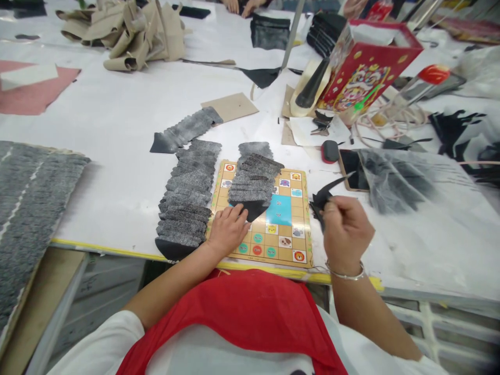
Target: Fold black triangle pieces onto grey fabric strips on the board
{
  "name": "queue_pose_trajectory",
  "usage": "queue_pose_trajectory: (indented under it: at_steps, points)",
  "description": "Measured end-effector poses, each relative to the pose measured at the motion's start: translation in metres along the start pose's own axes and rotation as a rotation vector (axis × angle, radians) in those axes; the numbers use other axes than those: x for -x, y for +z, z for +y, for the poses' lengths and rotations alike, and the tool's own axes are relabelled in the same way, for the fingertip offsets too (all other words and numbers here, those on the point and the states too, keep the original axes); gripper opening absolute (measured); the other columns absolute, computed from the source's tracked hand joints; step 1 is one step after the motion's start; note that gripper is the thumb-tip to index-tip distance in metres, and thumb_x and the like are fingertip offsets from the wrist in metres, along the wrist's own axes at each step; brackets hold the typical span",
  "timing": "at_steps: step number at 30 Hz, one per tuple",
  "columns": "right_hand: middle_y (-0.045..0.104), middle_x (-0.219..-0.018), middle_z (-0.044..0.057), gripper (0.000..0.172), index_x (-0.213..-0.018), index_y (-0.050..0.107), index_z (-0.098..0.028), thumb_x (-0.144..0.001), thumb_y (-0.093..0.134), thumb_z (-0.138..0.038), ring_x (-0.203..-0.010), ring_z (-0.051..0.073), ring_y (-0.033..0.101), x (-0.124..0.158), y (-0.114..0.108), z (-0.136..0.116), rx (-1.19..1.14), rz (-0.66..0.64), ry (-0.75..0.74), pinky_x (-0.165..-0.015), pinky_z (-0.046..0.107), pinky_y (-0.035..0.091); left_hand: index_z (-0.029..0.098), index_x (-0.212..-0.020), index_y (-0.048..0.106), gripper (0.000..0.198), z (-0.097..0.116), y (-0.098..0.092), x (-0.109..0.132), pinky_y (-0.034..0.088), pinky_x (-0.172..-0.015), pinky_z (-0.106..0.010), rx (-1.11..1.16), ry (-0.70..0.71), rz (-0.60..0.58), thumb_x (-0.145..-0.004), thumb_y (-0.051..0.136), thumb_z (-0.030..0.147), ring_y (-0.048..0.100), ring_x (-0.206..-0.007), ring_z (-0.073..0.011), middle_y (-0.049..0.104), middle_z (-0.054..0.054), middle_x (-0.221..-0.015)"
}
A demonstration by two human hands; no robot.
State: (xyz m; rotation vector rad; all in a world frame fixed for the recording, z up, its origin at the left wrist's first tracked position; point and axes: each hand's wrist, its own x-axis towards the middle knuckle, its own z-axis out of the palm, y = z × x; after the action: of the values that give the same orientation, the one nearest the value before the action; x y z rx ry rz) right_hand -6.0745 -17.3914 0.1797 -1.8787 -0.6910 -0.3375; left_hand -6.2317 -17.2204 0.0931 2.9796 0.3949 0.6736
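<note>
My left hand (228,229) lies flat, fingers stretched out, at the near edge of a fanned stack of dark grey-and-black leather pieces (252,182). That stack rests on a wooden game board (299,213) printed with animal pictures. To the right of the board, my right hand (347,229) is closed, pinching thin black leather scraps (323,198), one of which points up and to the right. A longer overlapping row of similar pieces (185,203) runs along the board's left side, and a smaller row (189,127) lies beyond it.
A phone (353,169) under clear plastic and a small black-and-red object (330,151) lie to the right. Behind stands a red paper box (367,67) near scissors-like clippers (322,125). Beige pieces (128,31) are heaped at far left. Another person's hands (242,6) show at the far edge.
</note>
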Motion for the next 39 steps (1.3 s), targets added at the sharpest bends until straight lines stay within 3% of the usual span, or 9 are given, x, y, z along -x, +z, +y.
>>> queue_pose_trajectory:
  at_steps: [3, 5, 7, 11, 16, 22, 31, 34, 39]
  points:
    - [0.062, -0.084, 0.007, 0.009, -0.08, 0.062, -0.017, -0.083, 0.054, -0.019, -0.081, 0.018, 0.056, 0.039, 0.002, -0.004, 0.259, -0.483, -0.423, -0.073, 0.03, 0.045, 0.013, -0.111, 0.058, 0.029, -0.002, -0.004, 0.004, 0.043, -0.084, -0.037, 0.151, -0.083, 0.124, -0.087, 0.05, 0.026, 0.052, -0.102, -0.024, 0.057, -0.014, -0.116]
    - [0.06, -0.076, 0.007, 0.018, -0.076, 0.062, -0.016, -0.087, 0.05, -0.022, -0.073, 0.017, 0.054, 0.067, 0.013, -0.003, 0.371, -0.731, -0.503, -0.067, 0.028, 0.043, 0.011, -0.113, 0.055, 0.028, -0.001, -0.011, 0.015, 0.043, -0.089, -0.036, 0.256, -0.108, 0.185, -0.087, 0.049, 0.018, 0.052, -0.104, -0.0218, 0.057, -0.014, -0.113]
    - [0.059, -0.077, 0.007, 0.024, -0.078, 0.063, -0.016, -0.09, 0.048, -0.03, -0.072, 0.016, 0.054, 0.084, 0.023, 0.0, 0.416, -0.835, -0.489, -0.065, 0.028, 0.041, 0.014, -0.111, 0.055, 0.027, 0.001, -0.018, 0.03, 0.043, -0.089, -0.035, 0.308, -0.04, 0.186, -0.085, 0.05, 0.014, 0.053, -0.102, -0.02, 0.06, -0.011, -0.108]
    - [0.06, -0.081, 0.006, 0.03, -0.081, 0.063, -0.016, -0.093, 0.044, -0.037, -0.073, 0.015, 0.053, 0.082, 0.027, -0.004, 0.404, -0.846, -0.437, -0.065, 0.027, 0.038, 0.016, -0.107, 0.059, 0.026, 0.006, -0.022, 0.052, 0.041, -0.084, -0.035, 0.25, 0.197, 0.097, -0.081, 0.056, 0.017, 0.055, -0.097, -0.02, 0.066, -0.006, -0.104]
    - [0.06, -0.087, 0.007, 0.022, -0.085, 0.061, -0.017, -0.093, 0.044, -0.028, -0.083, 0.02, 0.05, 0.057, 0.042, -0.016, 0.557, -0.868, -0.434, -0.074, 0.031, 0.033, 0.017, -0.105, 0.063, 0.023, 0.004, -0.016, 0.054, 0.039, -0.083, -0.035, 0.156, 0.274, 0.024, -0.083, 0.056, 0.021, 0.056, -0.097, -0.0187, 0.067, -0.004, -0.106]
    - [0.059, -0.085, 0.007, 0.013, -0.086, 0.058, -0.018, -0.085, 0.058, -0.03, -0.08, 0.023, 0.05, 0.05, 0.066, -0.018, 0.66, -0.978, -0.402, -0.067, 0.033, 0.028, 0.023, -0.104, 0.063, 0.022, 0.001, -0.017, 0.055, 0.039, -0.083, -0.034, 0.113, 0.238, 0.002, -0.084, 0.057, 0.029, 0.055, -0.102, -0.0188, 0.064, -0.004, -0.115]
    - [0.059, -0.095, 0.008, 0.016, -0.091, 0.061, -0.018, -0.088, 0.055, -0.032, -0.088, 0.021, 0.05, 0.051, 0.06, -0.007, 0.457, -0.985, -0.384, -0.076, 0.033, 0.035, 0.025, -0.104, 0.063, 0.023, -0.001, -0.017, 0.055, 0.04, -0.083, -0.035, 0.087, 0.225, -0.018, -0.084, 0.056, 0.032, 0.056, -0.102, -0.0198, 0.062, -0.005, -0.118]
    - [0.061, -0.089, 0.008, 0.019, -0.095, 0.062, -0.016, -0.092, 0.047, -0.027, -0.085, 0.019, 0.052, 0.056, 0.06, 0.004, 0.384, -0.979, -0.439, -0.076, 0.031, 0.038, 0.023, -0.105, 0.063, 0.024, -0.002, -0.018, 0.055, 0.04, -0.083, -0.035, 0.11, 0.217, -0.024, -0.085, 0.054, 0.033, 0.057, -0.101, -0.0199, 0.062, -0.005, -0.118]
    - [0.063, -0.09, 0.009, 0.023, -0.107, 0.062, -0.013, -0.093, 0.044, -0.018, -0.082, 0.018, 0.051, 0.066, 0.058, 0.021, 0.299, -0.862, -0.616, -0.073, 0.03, 0.04, 0.015, -0.11, 0.06, 0.033, -0.004, -0.018, 0.055, 0.041, -0.086, -0.036, 0.151, 0.199, -0.057, -0.086, 0.051, 0.035, 0.057, -0.102, -0.0208, 0.062, -0.007, -0.119]
